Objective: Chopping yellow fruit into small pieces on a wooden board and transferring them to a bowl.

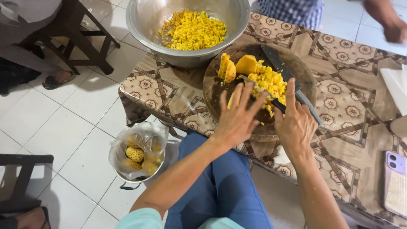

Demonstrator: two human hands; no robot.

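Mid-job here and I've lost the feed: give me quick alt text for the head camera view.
A person's right hand grips a dark-handled knife over a round wooden cutting board that carries diced yellow fruit, while the left hand spreads open beside the pile. A metal bowl of diced fruit sits beyond on the patterned table; a bag-lined bucket of peels stands on the floor.

A dull metal bowl (144, 19) is seen at eleven o'clock; the round board (212, 91) looks like dark, wet wood. The tablecloth (347, 140) appears glossy and smooth. At seven o'clock, thin crinkled plastic lines a pail (127, 140).
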